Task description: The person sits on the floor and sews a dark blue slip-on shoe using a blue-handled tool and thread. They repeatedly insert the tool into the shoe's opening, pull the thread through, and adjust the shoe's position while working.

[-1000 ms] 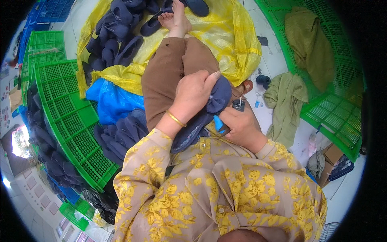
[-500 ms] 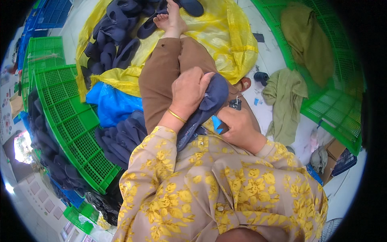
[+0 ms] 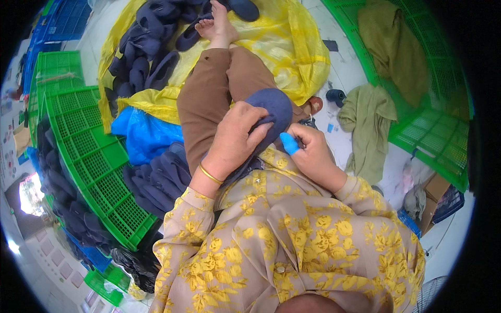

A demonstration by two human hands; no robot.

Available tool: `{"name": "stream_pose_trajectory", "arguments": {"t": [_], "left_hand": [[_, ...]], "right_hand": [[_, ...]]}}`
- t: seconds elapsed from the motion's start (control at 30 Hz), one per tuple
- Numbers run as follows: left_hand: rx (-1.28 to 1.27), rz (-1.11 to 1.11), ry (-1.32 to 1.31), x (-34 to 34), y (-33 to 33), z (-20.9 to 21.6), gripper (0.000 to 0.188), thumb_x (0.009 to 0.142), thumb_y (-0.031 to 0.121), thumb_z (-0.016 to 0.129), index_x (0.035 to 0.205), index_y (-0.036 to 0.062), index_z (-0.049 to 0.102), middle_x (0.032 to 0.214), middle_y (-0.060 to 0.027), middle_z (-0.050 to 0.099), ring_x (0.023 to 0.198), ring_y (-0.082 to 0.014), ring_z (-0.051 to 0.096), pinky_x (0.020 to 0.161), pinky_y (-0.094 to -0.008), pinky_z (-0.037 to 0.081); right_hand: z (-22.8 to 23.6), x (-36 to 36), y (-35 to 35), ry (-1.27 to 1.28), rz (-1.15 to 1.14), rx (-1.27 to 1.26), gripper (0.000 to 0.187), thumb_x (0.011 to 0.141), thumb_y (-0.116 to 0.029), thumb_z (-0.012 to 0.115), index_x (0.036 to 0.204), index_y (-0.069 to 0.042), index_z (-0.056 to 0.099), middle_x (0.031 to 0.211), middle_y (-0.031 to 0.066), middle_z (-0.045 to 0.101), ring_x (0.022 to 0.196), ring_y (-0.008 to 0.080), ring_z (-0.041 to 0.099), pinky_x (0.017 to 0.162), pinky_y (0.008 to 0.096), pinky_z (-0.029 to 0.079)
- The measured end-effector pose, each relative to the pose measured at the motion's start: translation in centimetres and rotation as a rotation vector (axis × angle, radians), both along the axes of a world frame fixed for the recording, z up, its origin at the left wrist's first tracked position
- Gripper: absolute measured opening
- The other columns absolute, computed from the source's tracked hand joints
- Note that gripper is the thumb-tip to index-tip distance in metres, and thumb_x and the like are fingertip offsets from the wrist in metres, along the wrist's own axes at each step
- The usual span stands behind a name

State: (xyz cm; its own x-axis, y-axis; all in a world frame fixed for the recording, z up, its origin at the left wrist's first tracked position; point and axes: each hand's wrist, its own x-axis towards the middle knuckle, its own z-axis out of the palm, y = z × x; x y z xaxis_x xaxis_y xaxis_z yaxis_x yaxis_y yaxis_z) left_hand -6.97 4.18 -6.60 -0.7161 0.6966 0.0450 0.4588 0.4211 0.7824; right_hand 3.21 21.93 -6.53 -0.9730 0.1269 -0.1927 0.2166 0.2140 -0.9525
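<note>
On my lap, my left hand (image 3: 237, 133), a gold bangle at its wrist, is closed around a navy fabric slipper (image 3: 276, 107). Its rounded end points up and away from me, and my fingers and thumb pinch its edge. Just right of the slipper is my right hand (image 3: 313, 151), fingers curled, with a blue cover (image 3: 288, 143) on the thumb. Something small and dark shows between that thumb and the forefinger, mostly hidden. The right hand is close to the slipper; whether it touches cannot be made out.
Several navy slippers (image 3: 148, 39) lie on a yellow plastic sheet (image 3: 271, 52) ahead. More slippers (image 3: 159, 180) are stacked at my left, beside a green crate (image 3: 96, 156) and a blue bag (image 3: 148, 133). To the right are a thread spool (image 3: 335, 96), an olive cloth (image 3: 368, 120) and another green crate (image 3: 428, 141).
My left hand has shifted its grip, and its fingers now curl over the slipper's edge. My right hand has turned, showing the blue thumb cover more fully.
</note>
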Motion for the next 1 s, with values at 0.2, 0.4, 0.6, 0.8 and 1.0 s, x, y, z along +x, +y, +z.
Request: {"name": "stream_pose_trajectory", "arguments": {"t": [0.2,0.4,0.6,0.8,1.0], "left_hand": [[-0.04,0.108,0.114,2.1,1.1,0.0,0.026,0.078,0.002,0.066,0.103,-0.0008,0.059,0.096,-0.0179,0.058,0.09,-0.0374,0.058,0.079,-0.0419,0.049],[-0.006,0.186,0.137,3.3,1.1,-1.4,0.025,0.079,-0.002,0.065,0.103,-0.0005,0.059,0.097,-0.0179,0.059,0.091,-0.0375,0.059,0.079,-0.0401,0.05],[0.173,0.358,-0.16,2.1,0.2,-0.7,0.011,0.086,0.004,0.067,0.095,-0.0017,0.064,0.088,-0.0126,0.061,0.079,-0.0243,0.062,0.071,-0.0306,0.049],[0.157,0.431,-0.372,2.1,0.0,-0.7,0.011,0.095,0.007,0.062,0.094,-0.0036,0.063,0.088,-0.0049,0.06,0.075,-0.0085,0.055,0.068,-0.0234,0.046],[0.147,0.376,-0.146,2.3,1.3,0.0,0.011,0.092,0.009,0.066,0.095,-0.0009,0.063,0.085,-0.0036,0.06,0.072,-0.0083,0.053,0.066,-0.0238,0.045]], "right_hand": [[0.1,0.1,-0.7,-0.026,0.045,0.056,0.012,0.075,-0.003,0.064,0.074,-0.001,0.052,0.066,0.0135,0.054,0.057,0.0274,0.052,0.053,0.0355,0.04],[0.5,0.8,-0.8,0.057,0.052,0.115,0.011,0.07,0.0,0.062,0.074,-0.001,0.051,0.067,0.0142,0.054,0.059,0.0296,0.052,0.054,0.0357,0.04],[1.2,0.6,0.0,-0.101,-0.049,-0.121,0.013,0.088,-0.006,0.064,0.079,-0.001,0.056,0.067,0.0045,0.056,0.061,0.0102,0.05,0.056,0.0299,0.04],[-1.0,1.1,3.6,-0.063,-0.202,-0.008,0.014,0.096,-0.01,0.056,0.109,-0.004,0.056,0.09,0.0001,0.058,0.076,0.0076,0.049,0.067,0.0258,0.042],[-0.5,1.1,4.5,-0.135,-0.308,-0.004,0.015,0.095,-0.001,0.051,0.109,-0.005,0.051,0.083,0.0016,0.055,0.071,0.0081,0.051,0.065,0.0249,0.044]]}}
